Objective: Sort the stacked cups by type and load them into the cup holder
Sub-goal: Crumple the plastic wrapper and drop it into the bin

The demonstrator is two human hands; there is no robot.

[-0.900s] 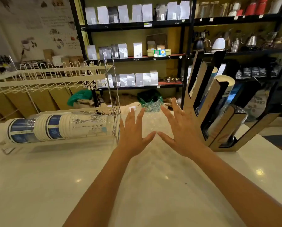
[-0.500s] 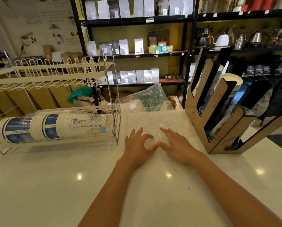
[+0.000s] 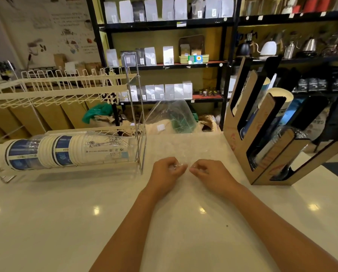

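Note:
A clear plastic bag (image 3: 172, 122) lies flat on the white counter (image 3: 66, 222), its far end sticking up past the counter's back edge. My left hand (image 3: 166, 171) and my right hand (image 3: 209, 173) are both closed on the bag's near edge, close together at the counter's middle. A stack of blue-and-white paper cups with clear cups (image 3: 66, 152) lies on its side in the white wire rack (image 3: 62, 93) at the left. The cardboard cup holder (image 3: 262, 142) at the right has paper cups (image 3: 279, 101) and clear cups (image 3: 278, 142) in its slots.
Black shelves (image 3: 164, 63) with pouches, kettles and jars stand behind the counter. A green bag (image 3: 97, 114) and sacks lie on the floor beyond. The wire rack's metal upright (image 3: 138, 114) stands just left of the hands.
Both hands came down from spread above the bag onto the counter, drew back toward me and closed on the bag's near edge. The bag's far end rose.

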